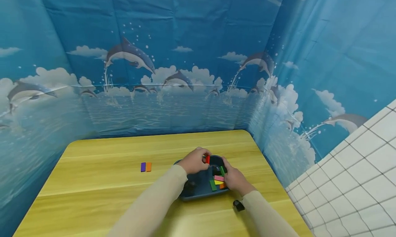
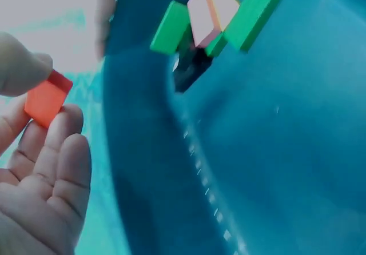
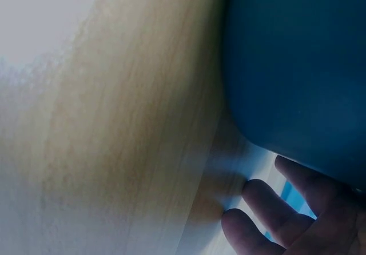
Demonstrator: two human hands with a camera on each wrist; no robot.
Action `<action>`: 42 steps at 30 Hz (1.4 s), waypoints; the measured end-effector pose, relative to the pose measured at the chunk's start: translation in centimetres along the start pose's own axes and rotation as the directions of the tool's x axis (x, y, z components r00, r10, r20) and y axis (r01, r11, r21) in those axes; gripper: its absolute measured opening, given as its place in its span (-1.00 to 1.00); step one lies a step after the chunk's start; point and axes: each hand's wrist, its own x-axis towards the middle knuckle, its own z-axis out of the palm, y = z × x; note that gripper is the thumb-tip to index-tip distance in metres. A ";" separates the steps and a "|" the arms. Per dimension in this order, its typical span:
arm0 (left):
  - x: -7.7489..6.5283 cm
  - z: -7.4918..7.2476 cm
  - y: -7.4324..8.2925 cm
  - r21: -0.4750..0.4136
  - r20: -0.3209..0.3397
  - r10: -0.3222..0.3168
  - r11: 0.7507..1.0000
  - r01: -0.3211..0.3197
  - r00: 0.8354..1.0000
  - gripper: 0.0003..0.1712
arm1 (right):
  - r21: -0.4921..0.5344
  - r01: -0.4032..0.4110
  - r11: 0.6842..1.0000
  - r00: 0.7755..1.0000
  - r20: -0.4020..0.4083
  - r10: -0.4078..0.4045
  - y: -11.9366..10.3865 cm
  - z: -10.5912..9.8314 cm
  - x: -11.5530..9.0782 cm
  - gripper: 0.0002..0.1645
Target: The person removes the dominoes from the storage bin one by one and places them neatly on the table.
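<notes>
In the head view, my left hand (image 1: 195,160) pinches a red block (image 1: 208,159) above the far part of a dark blue tub (image 1: 202,196). The left wrist view shows that red block (image 2: 47,102) between the thumb and fingertips, beside the tub's wall. My right hand (image 1: 236,180) holds the tub's right side, its thumb near the inside and its fingers along the outer wall, as the right wrist view partly shows. In the tub's right part lie a pink block (image 1: 219,178), a yellow block (image 1: 218,182), an orange block (image 1: 222,185) and green blocks (image 1: 213,185).
A purple block (image 1: 143,167) and an orange block (image 1: 149,167) lie side by side on the yellow wood-grain table (image 1: 102,192), left of the tub. A small black object (image 1: 238,205) is at my right wrist. A dolphin-print curtain (image 1: 173,58) stands behind the table; white tiles (image 1: 355,182) are at right.
</notes>
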 end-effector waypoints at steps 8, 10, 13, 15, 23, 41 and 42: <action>-3.2 -3.9 -1.3 -0.043 -0.048 0.023 0.999 -0.025 0.999 -0.42 | 0.041 -0.025 0.999 1.000 0.015 0.024 0.2 0.0 -0.2 -0.11; -4.2 -4.9 -2.0 -0.044 -0.056 0.019 0.999 -0.022 0.998 -0.42 | 0.035 -0.008 0.999 1.000 0.013 0.007 0.2 0.0 -0.3 -0.10; -5.7 -6.4 -3.2 -0.035 -0.074 0.018 0.999 -0.021 0.997 -0.43 | 0.014 0.020 1.000 1.000 0.001 -0.020 0.3 -0.2 -0.4 -0.10; -6.5 -7.2 -4.1 -0.021 -0.088 0.013 1.000 -0.014 0.996 -0.42 | 0.009 0.028 1.000 1.000 -0.002 -0.028 0.4 -0.3 -0.5 -0.09; -10.1 -10.2 -7.6 -0.005 -0.153 -0.068 0.998 0.068 0.986 -0.41 | -0.014 0.042 0.999 0.999 -0.015 -0.042 0.6 -0.6 -0.4 -0.08; -16.1 -14.0 -18.0 0.099 -0.268 -0.301 0.936 0.337 0.915 -0.30 | 0.005 0.021 1.000 1.000 0.016 -0.021 -0.5 -0.2 -0.2 -0.08; -16.3 -14.0 -18.3 0.101 -0.269 -0.309 0.933 0.346 0.912 -0.30 | 0.005 0.025 1.000 1.000 0.015 -0.025 -0.5 -0.2 -0.2 -0.08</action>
